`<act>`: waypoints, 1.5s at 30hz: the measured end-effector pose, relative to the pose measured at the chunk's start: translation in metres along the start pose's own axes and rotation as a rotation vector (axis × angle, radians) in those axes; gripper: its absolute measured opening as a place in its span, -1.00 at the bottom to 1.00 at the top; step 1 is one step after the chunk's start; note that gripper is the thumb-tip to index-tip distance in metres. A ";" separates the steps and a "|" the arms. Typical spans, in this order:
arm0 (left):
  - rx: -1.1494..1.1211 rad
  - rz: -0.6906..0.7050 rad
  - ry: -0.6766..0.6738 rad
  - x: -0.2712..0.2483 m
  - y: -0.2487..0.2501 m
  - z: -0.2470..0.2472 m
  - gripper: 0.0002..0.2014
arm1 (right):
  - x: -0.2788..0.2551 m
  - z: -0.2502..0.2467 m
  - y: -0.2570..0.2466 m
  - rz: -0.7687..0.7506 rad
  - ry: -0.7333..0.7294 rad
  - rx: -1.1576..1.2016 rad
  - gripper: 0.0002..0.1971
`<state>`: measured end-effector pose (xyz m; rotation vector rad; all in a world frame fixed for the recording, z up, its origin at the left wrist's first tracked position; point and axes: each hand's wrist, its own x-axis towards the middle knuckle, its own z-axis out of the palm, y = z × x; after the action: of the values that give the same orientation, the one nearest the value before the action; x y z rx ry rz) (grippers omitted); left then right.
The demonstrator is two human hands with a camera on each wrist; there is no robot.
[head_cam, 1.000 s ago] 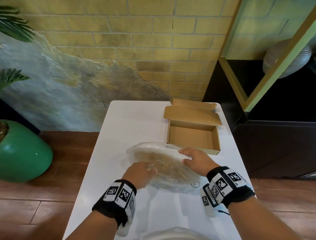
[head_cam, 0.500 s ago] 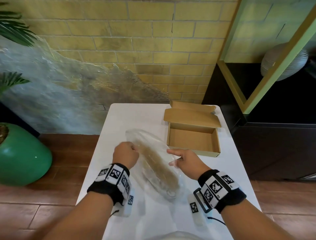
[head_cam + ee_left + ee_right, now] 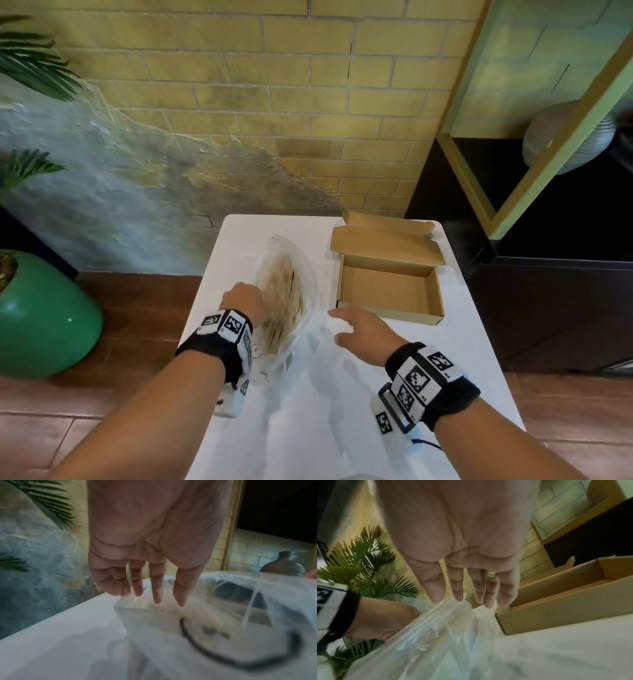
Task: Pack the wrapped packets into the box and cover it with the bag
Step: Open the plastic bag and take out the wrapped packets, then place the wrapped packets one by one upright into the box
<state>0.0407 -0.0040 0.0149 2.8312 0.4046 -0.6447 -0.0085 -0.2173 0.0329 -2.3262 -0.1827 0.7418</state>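
Observation:
A clear plastic bag (image 3: pixel 287 301) with tan wrapped packets inside lies lengthwise on the white table (image 3: pixel 342 411), just left of the box. The open, empty cardboard box (image 3: pixel 387 291) stands at the far right, its lid flap folded back. My left hand (image 3: pixel 245 301) is at the bag's left side. In the left wrist view its straight fingers (image 3: pixel 154 588) touch the top of the bag (image 3: pixel 188 615). My right hand (image 3: pixel 356 325) hovers between bag and box, fingers spread. In the right wrist view its fingertips (image 3: pixel 458 596) are at the bag's edge (image 3: pixel 428 635), beside the box (image 3: pixel 565 601).
A green pot (image 3: pixel 41 315) with palm leaves stands on the floor at the left. A dark cabinet (image 3: pixel 548 291) sits close to the table's right edge, with a grey vase (image 3: pixel 565 137) on it. A brick wall is behind the table.
The bag has swung from lying crosswise to pointing away from me. My left hand moved up along its left side. My right hand came off the bag and drew right.

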 end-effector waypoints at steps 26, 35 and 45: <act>-0.432 0.032 0.303 -0.014 0.004 -0.022 -0.75 | -0.018 -0.002 0.050 0.301 -0.157 -0.439 -0.41; -0.938 0.230 0.286 -0.039 0.024 -0.032 -0.76 | -0.023 -0.031 0.011 0.120 0.097 0.003 -0.51; -0.786 0.649 0.110 -0.076 0.076 -0.025 -0.91 | -0.013 -0.053 -0.038 -0.096 0.189 0.919 -0.81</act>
<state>0.0081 -0.0860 0.0823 2.0479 -0.2184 -0.1349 0.0130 -0.2227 0.0953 -1.4791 0.1175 0.4154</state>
